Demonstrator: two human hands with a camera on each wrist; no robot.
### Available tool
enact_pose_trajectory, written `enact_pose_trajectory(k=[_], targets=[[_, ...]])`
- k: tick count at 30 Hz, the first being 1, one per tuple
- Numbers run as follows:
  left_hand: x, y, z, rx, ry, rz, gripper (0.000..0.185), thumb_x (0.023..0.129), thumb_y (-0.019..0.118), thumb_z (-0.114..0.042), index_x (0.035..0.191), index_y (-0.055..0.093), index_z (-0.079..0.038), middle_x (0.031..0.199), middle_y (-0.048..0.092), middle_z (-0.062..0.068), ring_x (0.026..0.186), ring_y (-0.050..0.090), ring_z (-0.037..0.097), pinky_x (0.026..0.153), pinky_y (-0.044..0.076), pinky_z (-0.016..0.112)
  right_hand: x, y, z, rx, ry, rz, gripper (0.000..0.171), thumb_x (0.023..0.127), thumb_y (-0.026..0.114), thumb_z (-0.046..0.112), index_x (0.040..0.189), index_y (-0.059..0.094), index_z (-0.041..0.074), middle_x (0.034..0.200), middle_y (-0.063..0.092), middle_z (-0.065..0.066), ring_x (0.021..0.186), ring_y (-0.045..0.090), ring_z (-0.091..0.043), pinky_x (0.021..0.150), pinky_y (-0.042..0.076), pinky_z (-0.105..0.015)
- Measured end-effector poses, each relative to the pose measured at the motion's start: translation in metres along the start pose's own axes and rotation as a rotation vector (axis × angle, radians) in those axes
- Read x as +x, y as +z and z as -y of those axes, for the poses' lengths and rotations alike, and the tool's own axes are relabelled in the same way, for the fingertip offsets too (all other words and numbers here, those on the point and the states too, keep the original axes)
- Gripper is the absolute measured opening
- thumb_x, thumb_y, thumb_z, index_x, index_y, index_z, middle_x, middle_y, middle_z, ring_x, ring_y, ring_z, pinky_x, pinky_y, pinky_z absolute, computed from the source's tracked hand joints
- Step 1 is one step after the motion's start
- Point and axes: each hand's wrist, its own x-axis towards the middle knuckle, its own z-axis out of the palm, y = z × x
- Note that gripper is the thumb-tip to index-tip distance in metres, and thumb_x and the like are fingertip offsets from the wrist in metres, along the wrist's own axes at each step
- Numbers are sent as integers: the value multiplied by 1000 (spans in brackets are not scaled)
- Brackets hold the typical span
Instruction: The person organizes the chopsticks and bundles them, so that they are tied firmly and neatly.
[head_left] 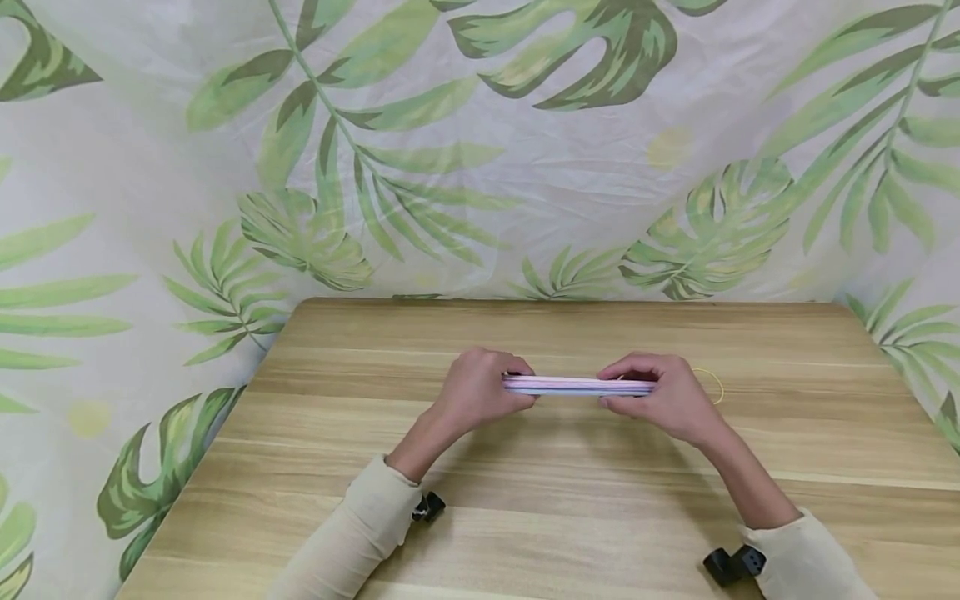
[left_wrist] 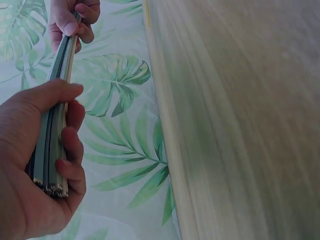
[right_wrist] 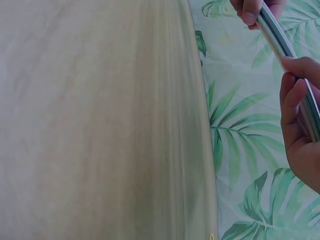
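Note:
A bundle of slim pencils (head_left: 577, 385) in pink, lilac and blue is held level above the table. My left hand (head_left: 480, 387) grips its left end, thumb on the near side and fingers around it. At the other end, my right hand (head_left: 663, 396) pinches the bundle between thumb and fingers. In the left wrist view, the pencils (left_wrist: 56, 125) run lengthwise through the left hand (left_wrist: 40, 155), and their dark, gold-speckled ends show near the palm. The right wrist view has the right hand (right_wrist: 302, 110) curled around the bundle (right_wrist: 277, 35).
A thin yellow loop, like a rubber band (head_left: 723, 389), lies on the wooden table (head_left: 525, 500) just beyond the right hand. Leaf-patterned cloth (head_left: 450, 167) hangs behind the table and at its sides. Small black cameras (head_left: 429, 507) sit at both sleeve cuffs.

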Motion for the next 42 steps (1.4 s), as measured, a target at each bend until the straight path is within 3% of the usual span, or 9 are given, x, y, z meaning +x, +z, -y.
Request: enact_pose_trajectory(k=[10,14,20,27,33,42], targets=[[-1,-2,-3,74,-183,-16,16,75,95,-30,88,85,-32,81,78,-14,62,58,3,51,41,26,0,5,-1,19,-22,-25,21,86,91,13,106,84,13,99,78,-9,75,69,-8,62,57,-27],[0,-1,-4,93,-217,-26,18,75,96,-32,90,87,-32,85,81,-13,63,59,3,51,41,27,0,6,-2,21,-30,-39,20,87,90,14,106,84,14,100,78,-9,77,70,-8,63,57,-26],[-2,4,-3,61,-148,-33,15,76,94,-28,89,86,-27,81,79,-12,61,57,0,52,43,23,0,6,-4,8,-14,-62,21,85,91,13,104,83,13,95,78,-9,76,70,-9,63,57,-26],[-4,7,-4,204,-46,-49,13,76,91,-32,84,82,-27,64,66,-15,54,47,3,48,34,23,1,10,-4,10,23,-52,23,83,93,11,102,81,11,89,76,-10,73,68,-11,61,54,-27],[-4,9,-6,277,-7,-51,13,76,90,-32,80,79,-27,59,60,-14,51,43,5,45,28,23,2,10,-3,0,17,-50,22,82,93,13,100,81,12,88,75,-9,72,66,-11,60,52,-26],[-4,1,-9,318,33,9,18,80,88,-26,75,71,-26,59,58,-13,52,46,10,45,30,28,2,11,-5,16,20,-29,23,83,93,12,102,81,12,91,77,-9,76,69,-11,63,54,-27]])
